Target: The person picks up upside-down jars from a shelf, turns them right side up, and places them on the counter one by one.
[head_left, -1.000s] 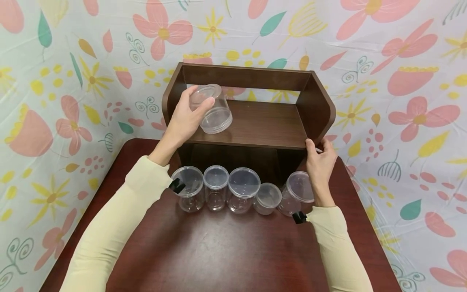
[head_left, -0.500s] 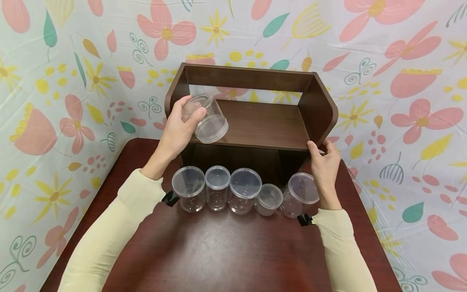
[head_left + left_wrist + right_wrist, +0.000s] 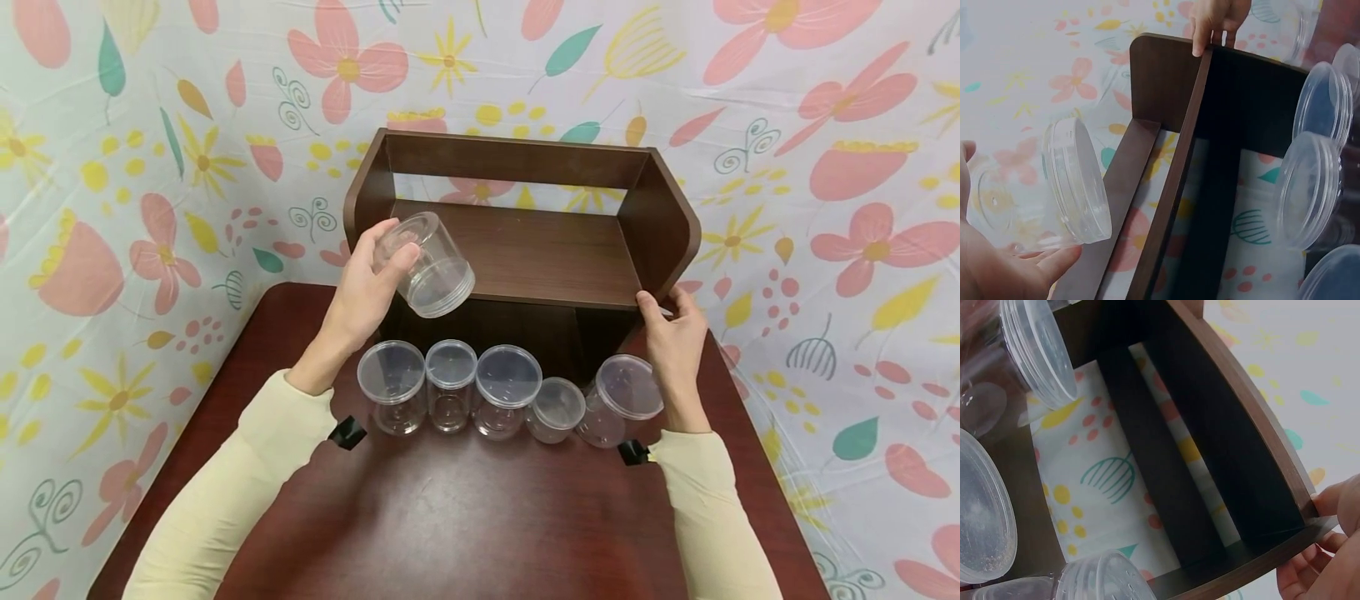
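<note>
My left hand point(image 3: 356, 292) grips a clear plastic jar point(image 3: 437, 271) in front of the left part of a dark brown two-level shelf point(image 3: 555, 254). The jar is tilted bottom-up, its lid end facing down and to the right; the left wrist view shows the lid point(image 3: 1079, 181) side-on, apart from the shelf. At the shelf's front right corner, my right hand point(image 3: 678, 346) pinches the edge, thumb on the front of the middle board. In the right wrist view, fingers point(image 3: 1300, 572) lie at the outside of that corner, some partly hidden.
Several clear lidded jars point(image 3: 508, 383) of differing sizes stand in a row on the red-brown table point(image 3: 442, 517), in front of the shelf's dark lower level point(image 3: 495, 329). The rightmost jar point(image 3: 626, 392) sits close to my right wrist. A flowered sheet point(image 3: 247, 150) hangs behind.
My left hand has lowered the jar and drawn it slightly towards me, away from the upper board. The right hand keeps its place on the shelf corner; the view shifts slightly.
</note>
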`<state>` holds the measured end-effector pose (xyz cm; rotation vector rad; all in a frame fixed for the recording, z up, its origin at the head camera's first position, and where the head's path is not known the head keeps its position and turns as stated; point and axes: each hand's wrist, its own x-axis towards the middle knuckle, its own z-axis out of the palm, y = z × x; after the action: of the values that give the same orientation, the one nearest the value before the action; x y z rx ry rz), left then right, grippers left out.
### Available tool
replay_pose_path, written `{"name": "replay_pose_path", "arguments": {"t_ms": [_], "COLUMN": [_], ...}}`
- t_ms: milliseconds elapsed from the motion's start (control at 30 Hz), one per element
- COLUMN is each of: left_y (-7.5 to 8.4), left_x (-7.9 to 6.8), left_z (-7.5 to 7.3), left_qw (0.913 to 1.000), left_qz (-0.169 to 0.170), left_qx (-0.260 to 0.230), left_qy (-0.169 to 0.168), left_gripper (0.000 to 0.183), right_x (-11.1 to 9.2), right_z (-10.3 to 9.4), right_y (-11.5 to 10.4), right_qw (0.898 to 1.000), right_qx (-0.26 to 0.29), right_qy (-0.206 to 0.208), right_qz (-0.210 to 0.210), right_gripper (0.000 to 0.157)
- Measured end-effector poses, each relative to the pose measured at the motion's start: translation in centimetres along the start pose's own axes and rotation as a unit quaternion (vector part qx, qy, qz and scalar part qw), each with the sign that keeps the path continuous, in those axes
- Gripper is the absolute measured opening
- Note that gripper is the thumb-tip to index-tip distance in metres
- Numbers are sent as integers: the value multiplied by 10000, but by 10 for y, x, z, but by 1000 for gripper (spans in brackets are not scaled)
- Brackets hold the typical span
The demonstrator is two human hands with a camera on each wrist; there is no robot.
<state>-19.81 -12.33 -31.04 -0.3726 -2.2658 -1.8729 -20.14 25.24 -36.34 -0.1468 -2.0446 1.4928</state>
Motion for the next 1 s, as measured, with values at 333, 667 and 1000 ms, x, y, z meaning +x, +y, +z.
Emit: {"name": "replay_pose_path", "arguments": {"t_ms": [333,667,1000], "left_y": [-10,-18,-29], "left_x": [-11,-21,-27], "left_z": [10,25,38], "left_qw": [9978,9977,9972], "left_qz": [-114,-130,-220], "left_qx": [-616,-608,-627], "left_qy": [-220,-279,-342], "left_gripper": [77,71,71], "right_x": [9,-3,-22], "right_z": [0,-1,-5], "right_y": [28,11,3], "right_qw": [9999,9994,9994], "right_qx": [40,107,20], "right_qy": [115,179,246], "right_qz": [-28,-269,-256], "right_gripper": [30,26,31]}}
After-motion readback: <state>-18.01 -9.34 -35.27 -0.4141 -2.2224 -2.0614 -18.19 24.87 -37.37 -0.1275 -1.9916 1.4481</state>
